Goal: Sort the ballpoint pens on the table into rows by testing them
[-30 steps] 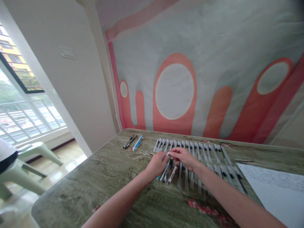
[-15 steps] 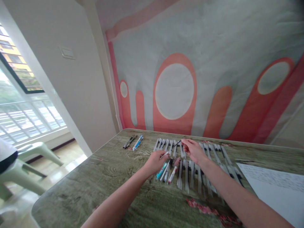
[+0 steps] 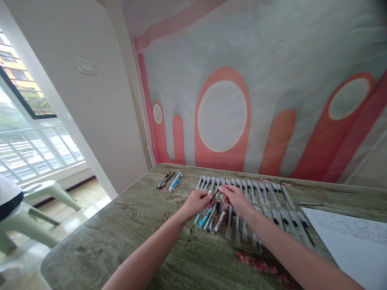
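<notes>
Currently, left hand (image 3: 198, 202) and right hand (image 3: 236, 198) nearly meet above the worktop (image 3: 145, 225), both with fingertips pinched: left on the lower part of a slim dark stick (image 3: 214, 195), right at its upper end, stick slanting between. Just below lie loose pens, among them a teal pen (image 3: 205, 218) and a pink pen (image 3: 219, 222). Clear pens (image 3: 229, 229) run in two rows, partly hidden by right hand and forearm. Farther left: blue pens (image 3: 175, 182), dark pens (image 3: 163, 180). Paper (image 3: 353, 245) far right.
</notes>
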Action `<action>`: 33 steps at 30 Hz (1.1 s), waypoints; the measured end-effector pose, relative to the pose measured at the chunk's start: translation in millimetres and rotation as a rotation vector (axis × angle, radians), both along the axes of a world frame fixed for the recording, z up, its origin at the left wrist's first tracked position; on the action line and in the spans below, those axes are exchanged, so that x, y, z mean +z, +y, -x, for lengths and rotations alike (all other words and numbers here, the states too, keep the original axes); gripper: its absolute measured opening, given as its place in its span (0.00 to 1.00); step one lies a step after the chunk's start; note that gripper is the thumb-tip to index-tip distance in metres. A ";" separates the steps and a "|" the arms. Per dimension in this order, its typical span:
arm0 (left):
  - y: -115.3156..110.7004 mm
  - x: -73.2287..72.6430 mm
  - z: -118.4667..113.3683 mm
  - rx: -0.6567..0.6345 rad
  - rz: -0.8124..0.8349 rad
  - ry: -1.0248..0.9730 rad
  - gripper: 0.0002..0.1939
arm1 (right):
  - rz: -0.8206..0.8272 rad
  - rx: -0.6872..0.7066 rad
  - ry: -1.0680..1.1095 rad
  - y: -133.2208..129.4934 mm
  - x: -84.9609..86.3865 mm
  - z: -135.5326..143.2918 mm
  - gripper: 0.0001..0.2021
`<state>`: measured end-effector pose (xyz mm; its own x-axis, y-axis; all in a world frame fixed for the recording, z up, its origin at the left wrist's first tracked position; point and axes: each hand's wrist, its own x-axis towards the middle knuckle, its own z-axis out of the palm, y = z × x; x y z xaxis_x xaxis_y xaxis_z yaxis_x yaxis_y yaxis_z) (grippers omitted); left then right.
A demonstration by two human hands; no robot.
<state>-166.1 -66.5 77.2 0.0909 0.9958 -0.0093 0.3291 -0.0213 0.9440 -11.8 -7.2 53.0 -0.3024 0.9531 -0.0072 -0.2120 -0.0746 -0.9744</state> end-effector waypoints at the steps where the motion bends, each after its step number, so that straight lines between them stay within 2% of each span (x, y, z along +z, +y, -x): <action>1: -2.0 1.3 -2.2 -0.017 0.029 -0.031 0.16 | -0.015 0.014 -0.029 -3.6 0.1 2.0 0.12; 4: -5.0 3.7 -6.0 -0.036 0.095 -0.104 0.13 | -0.021 0.037 -0.085 -8.2 -0.8 4.1 0.13; 7: -1.2 0.1 -2.2 0.003 0.102 -0.054 0.11 | -0.025 0.031 -0.085 -6.2 -2.0 3.2 0.14; 12: 10.4 -17.1 19.0 0.142 0.071 0.400 0.11 | -0.048 -0.048 0.001 -0.2 -3.1 0.8 0.16; 15: 12.0 -24.1 29.2 0.184 0.049 0.514 0.12 | -0.051 -0.050 0.015 1.9 -4.3 -0.2 0.15; 19: 8.6 -23.6 30.1 0.229 -0.030 0.851 0.13 | -0.051 -0.046 0.000 2.1 -5.2 -0.5 0.16; 22: 5.6 -19.9 25.4 0.261 -0.002 1.031 0.17 | -0.053 -0.035 -0.006 1.3 -5.2 -0.5 0.17; 27: 3.7 -19.0 20.7 0.273 0.040 1.090 0.22 | -0.060 -0.033 -0.023 0.6 -6.4 -0.6 0.18; 33: 6.6 -25.7 25.5 0.219 -0.049 1.060 0.21 | -0.069 -0.022 -0.029 1.8 -8.8 -0.5 0.18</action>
